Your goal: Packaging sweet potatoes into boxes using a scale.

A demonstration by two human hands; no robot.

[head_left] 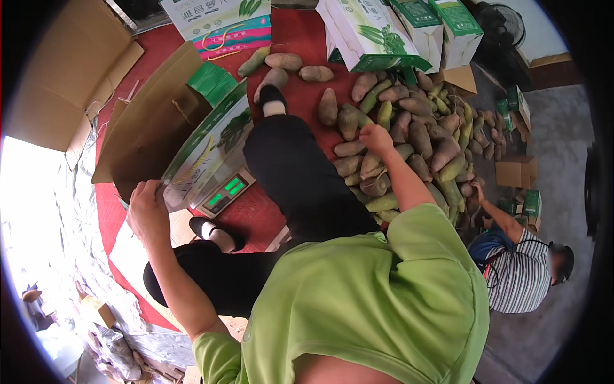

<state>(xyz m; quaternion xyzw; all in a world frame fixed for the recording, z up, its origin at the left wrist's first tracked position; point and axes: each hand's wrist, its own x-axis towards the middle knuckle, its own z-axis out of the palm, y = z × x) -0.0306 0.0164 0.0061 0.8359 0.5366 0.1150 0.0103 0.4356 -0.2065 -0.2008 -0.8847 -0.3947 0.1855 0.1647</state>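
Note:
My left hand (pixel 148 210) is closed on the near corner of an open carton (pixel 203 153), white and green outside with brown inner flaps. The carton stands on a digital scale (pixel 225 196) with lit green displays. On my right, a large heap of long, soil-dusted radishes (pixel 419 137), some brownish and some green, covers the red floor covering. My right hand (pixel 377 139) is at the near left side of the heap, fingers curled. A green-brown radish (pixel 348 123) lies beside its fingertips. Whatever those fingers may hold is hidden.
My leg (pixel 300 173) stretches between carton and heap. Several loose radishes (pixel 284 61) lie beyond my foot. White-green cartons (pixel 377 38) stand at the back, with a fan (pixel 502 25) behind. At right, a person in a striped shirt (pixel 521 275) reaches toward the heap. Brown cardboard (pixel 64 70) rises far left.

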